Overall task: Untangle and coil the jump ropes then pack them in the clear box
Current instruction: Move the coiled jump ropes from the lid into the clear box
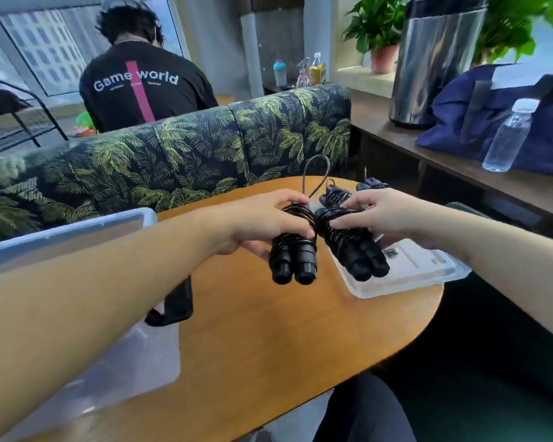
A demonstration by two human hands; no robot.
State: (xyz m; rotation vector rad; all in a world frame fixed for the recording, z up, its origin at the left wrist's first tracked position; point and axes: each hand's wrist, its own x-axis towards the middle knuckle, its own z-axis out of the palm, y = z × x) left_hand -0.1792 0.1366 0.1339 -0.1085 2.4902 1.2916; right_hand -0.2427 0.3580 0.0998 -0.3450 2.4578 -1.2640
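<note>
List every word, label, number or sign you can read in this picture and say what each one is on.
"Game world": white letters across the back of the black T-shirt worn by the person seated beyond the sofa.
Small line under "Game world" on the same shirt: too blurred to read.
Label with a square code on the clear lid lying on the table: print too small to read.
Yellow bottle on the far ledge: label unreadable.

The rounded orange-brown wooden table (268, 330) looks smooth and satin. Black ribbed plastic jump-rope handles (292, 260) appear matt. The clear plastic box (61, 237) at near left is glossy; the far-right steel canister (434, 59) gleams.
</note>
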